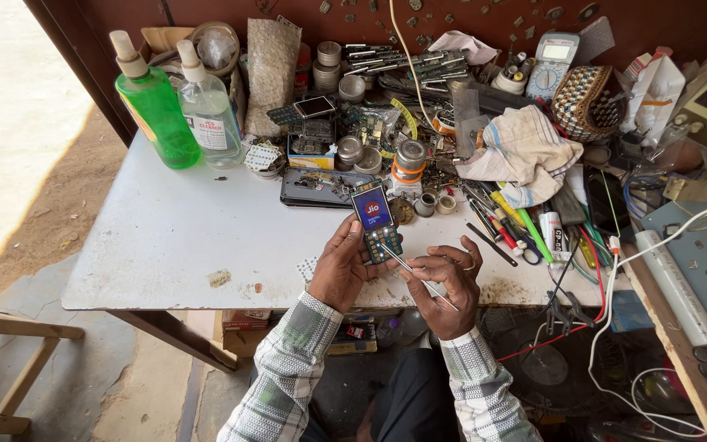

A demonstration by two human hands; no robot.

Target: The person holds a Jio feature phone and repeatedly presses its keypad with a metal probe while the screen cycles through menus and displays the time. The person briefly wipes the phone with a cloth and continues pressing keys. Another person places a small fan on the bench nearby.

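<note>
A person in checked sleeves works at the near edge of a white desk (165, 237). The left hand (341, 270) grips a small keypad phone (376, 223), fingers curled round its lower left side, lit screen facing up. The right hand (445, 288) pinches thin tweezers (415, 274) whose tip touches the phone's keypad. Far left stand a green bottle (155, 106) and a clear bottle (209, 110); a cloth (525, 151) lies far right.
</note>
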